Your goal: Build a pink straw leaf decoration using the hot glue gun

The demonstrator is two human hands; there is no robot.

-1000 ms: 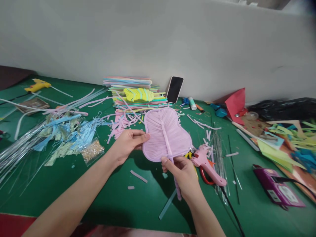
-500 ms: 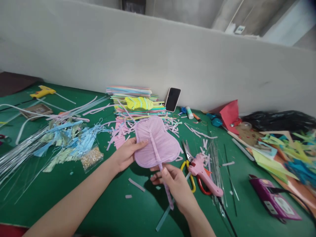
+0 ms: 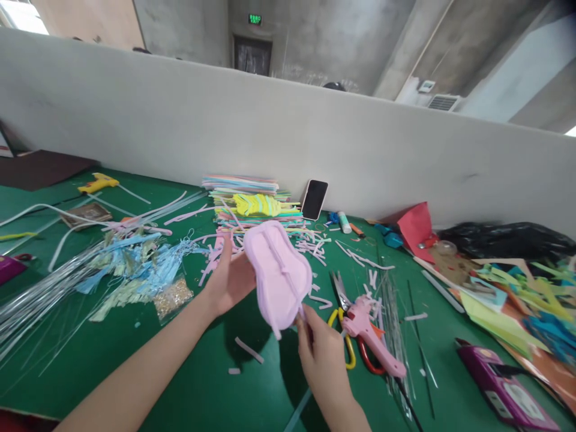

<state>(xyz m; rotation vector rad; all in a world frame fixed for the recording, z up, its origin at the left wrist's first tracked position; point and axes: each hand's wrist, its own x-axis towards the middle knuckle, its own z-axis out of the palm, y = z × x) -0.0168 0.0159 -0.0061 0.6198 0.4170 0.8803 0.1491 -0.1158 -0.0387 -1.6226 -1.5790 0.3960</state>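
Observation:
A lilac-pink hand fan with a wavy-edged head is tilted above the green table, its smooth pale face towards me. Raised trim runs round its edge, a strip crosses the middle, and a loose end sticks out at the bottom. My right hand grips the fan's handle, most of which is hidden in the fist. Against the fan's left edge rests my left hand, open, its thumb stretched up and its other fingers partly behind the fan. Pink cut strips lie on the table below.
Right of the fan lie scissors and a pink glue gun. Behind it are bundled coloured stems and a phone propped on the partition. Blue tassels and a bead bag lie left, a purple device right.
The fan has been turned over, from its finely ribbed face to the smooth one. My left thumb has come off its face, and my right hand has closed round the handle. The view has tilted up.

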